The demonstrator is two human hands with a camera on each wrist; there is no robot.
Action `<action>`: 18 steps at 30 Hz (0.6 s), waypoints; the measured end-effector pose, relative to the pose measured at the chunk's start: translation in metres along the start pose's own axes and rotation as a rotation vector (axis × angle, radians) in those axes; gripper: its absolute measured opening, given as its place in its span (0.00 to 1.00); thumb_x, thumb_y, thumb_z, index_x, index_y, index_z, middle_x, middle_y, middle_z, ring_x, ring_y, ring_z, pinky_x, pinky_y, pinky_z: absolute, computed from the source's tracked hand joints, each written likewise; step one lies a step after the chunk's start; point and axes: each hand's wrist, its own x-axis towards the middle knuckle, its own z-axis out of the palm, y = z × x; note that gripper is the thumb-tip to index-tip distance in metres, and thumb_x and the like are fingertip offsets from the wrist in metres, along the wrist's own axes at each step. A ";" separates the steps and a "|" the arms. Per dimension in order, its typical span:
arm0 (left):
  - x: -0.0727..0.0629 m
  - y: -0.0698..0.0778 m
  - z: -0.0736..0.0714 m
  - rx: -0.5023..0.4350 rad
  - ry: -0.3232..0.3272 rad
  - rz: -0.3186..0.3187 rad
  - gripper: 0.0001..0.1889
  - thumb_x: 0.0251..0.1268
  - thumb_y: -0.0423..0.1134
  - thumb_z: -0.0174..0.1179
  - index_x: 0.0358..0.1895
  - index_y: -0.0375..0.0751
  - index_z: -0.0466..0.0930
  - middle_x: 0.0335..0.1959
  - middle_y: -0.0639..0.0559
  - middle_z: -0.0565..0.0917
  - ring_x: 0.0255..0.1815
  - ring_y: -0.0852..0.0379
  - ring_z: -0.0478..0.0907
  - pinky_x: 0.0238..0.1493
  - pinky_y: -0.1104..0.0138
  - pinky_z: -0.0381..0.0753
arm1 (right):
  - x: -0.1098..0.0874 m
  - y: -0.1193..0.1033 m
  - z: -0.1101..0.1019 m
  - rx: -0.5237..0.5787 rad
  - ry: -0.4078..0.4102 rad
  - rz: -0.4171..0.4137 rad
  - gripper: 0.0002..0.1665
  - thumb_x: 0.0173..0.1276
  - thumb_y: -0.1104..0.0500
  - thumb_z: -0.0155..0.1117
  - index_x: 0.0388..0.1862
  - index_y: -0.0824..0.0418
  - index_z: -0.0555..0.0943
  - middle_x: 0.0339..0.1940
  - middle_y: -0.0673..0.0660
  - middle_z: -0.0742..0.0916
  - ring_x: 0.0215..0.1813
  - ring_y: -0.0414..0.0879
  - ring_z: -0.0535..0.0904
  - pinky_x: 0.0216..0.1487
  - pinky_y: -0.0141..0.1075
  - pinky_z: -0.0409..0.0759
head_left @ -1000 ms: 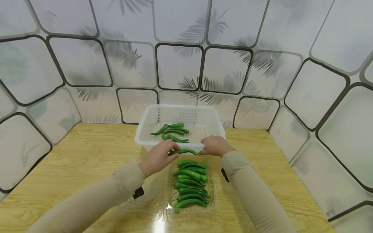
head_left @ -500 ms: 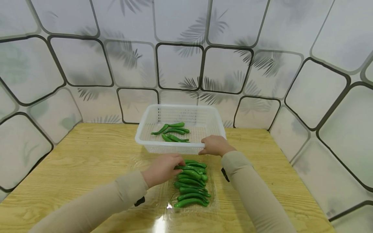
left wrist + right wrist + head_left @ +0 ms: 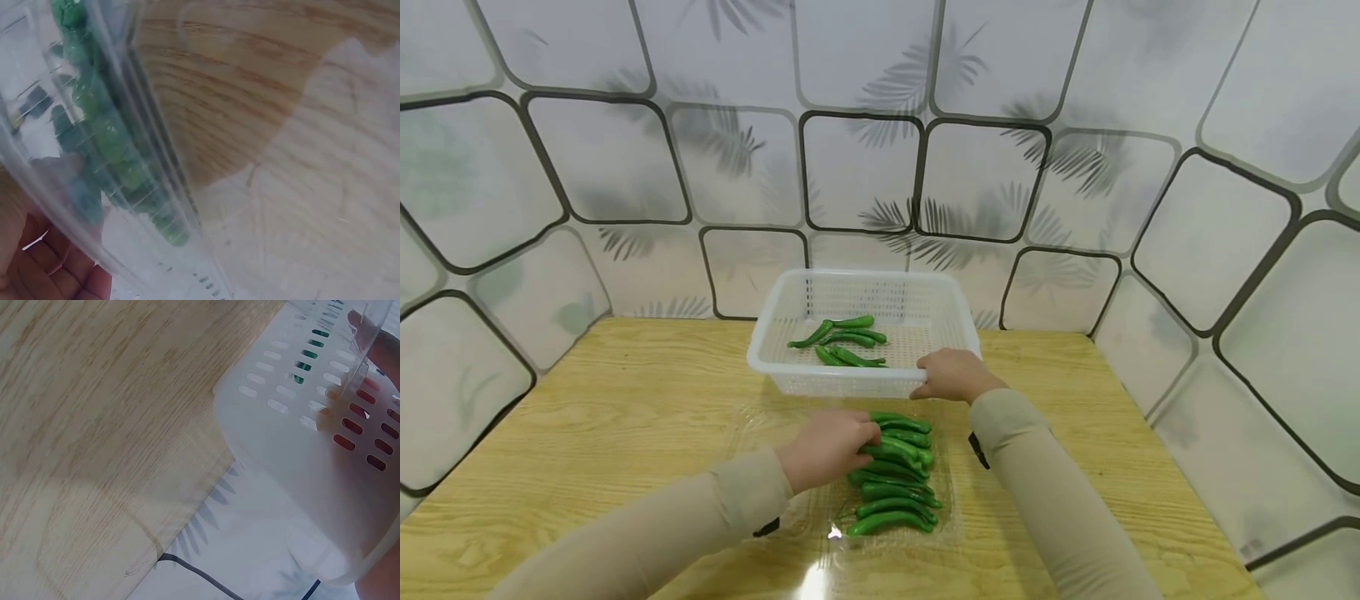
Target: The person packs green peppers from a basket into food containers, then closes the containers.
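Probably light, smooth and slippery, the peppers point(image 3: 893, 492) suit a gentle mid-body pinch. The right grip point(image 3: 953, 375) clasps the basket point(image 3: 835, 369); whether the left grip point(image 3: 829, 450) holds anything is hidden.

On the counter point(image 3: 625, 392), bare wood lies open left of the basket point(image 3: 846, 383) and right of the right sleeve point(image 3: 1060, 492), giving a hand room to pass on either flank. The basket's front wall stands just beyond the clear box point(image 3: 953, 521), leaving only a narrow strip between, and the right hand point(image 3: 953, 375) blocks the rim's right part. From above, the basket is open, with free floor right of its peppers point(image 3: 853, 337). The left hand point(image 3: 827, 448) covers the left ends of the upper box peppers point(image 3: 895, 492); the lower rows are reachable from the right. Behind the basket, the wall point(image 3: 865, 179) closes the way.
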 end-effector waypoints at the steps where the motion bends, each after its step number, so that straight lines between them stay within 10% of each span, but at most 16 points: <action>1: 0.000 0.000 0.000 0.007 -0.002 0.000 0.09 0.52 0.41 0.70 0.36 0.47 0.82 0.31 0.57 0.79 0.28 0.63 0.77 0.28 0.72 0.75 | 0.000 0.000 0.000 0.002 -0.001 0.002 0.18 0.57 0.41 0.67 0.26 0.52 0.74 0.20 0.47 0.77 0.22 0.42 0.72 0.23 0.36 0.68; 18: 0.003 0.002 0.009 0.043 -0.035 -0.020 0.09 0.52 0.45 0.69 0.34 0.49 0.80 0.28 0.59 0.78 0.25 0.65 0.74 0.23 0.73 0.71 | 0.002 0.001 0.002 -0.015 0.010 -0.003 0.19 0.57 0.40 0.67 0.27 0.52 0.74 0.20 0.47 0.77 0.23 0.41 0.72 0.24 0.37 0.69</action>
